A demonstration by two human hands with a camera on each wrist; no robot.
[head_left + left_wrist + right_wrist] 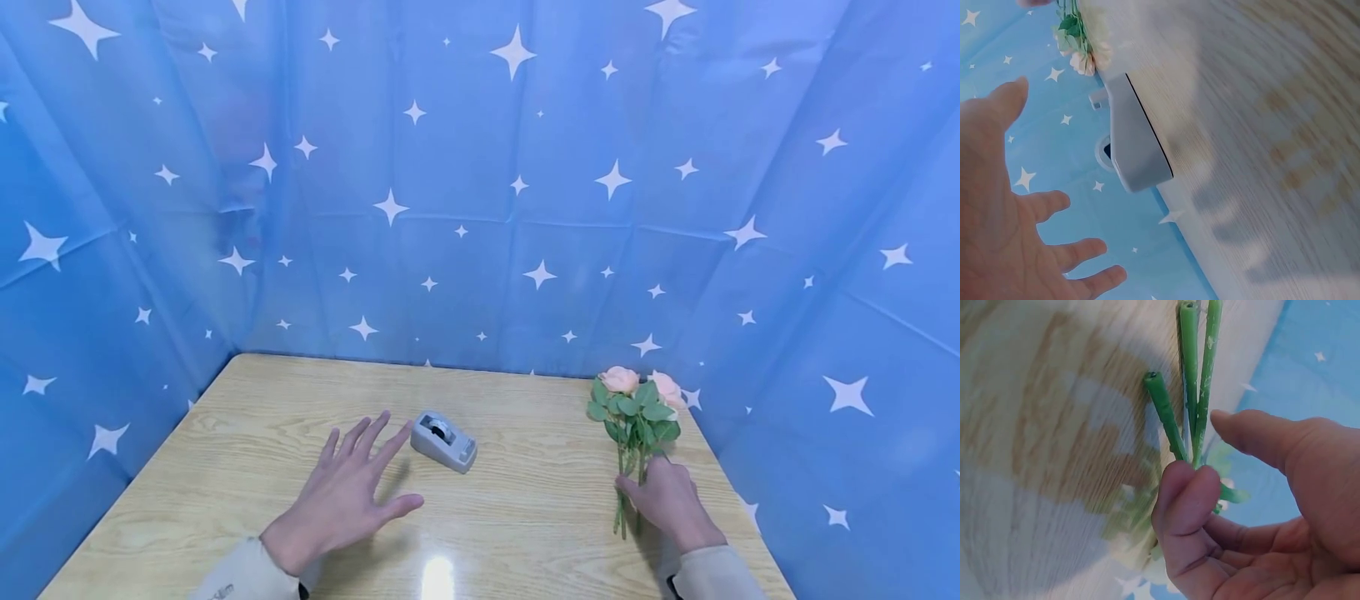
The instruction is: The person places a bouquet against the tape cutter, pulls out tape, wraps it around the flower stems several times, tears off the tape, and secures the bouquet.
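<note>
On the right of the table is a bunch of artificial roses [636,408] with pale pink heads, green leaves and green stems. My right hand [670,498] is at the stems [1191,381], its fingers curled against them. The thumb stands a little apart from the stems in the right wrist view. My left hand [341,497] is spread over the table with nothing in it. Just beyond its fingertips sits a grey tape dispenser [443,442]; in the left wrist view the dispenser [1138,140] shows from its side.
The wood-grain table [517,492] has its back edge against a blue curtain [465,150] with white stars, which also hangs on both sides. The rose heads lie near the table's back right corner.
</note>
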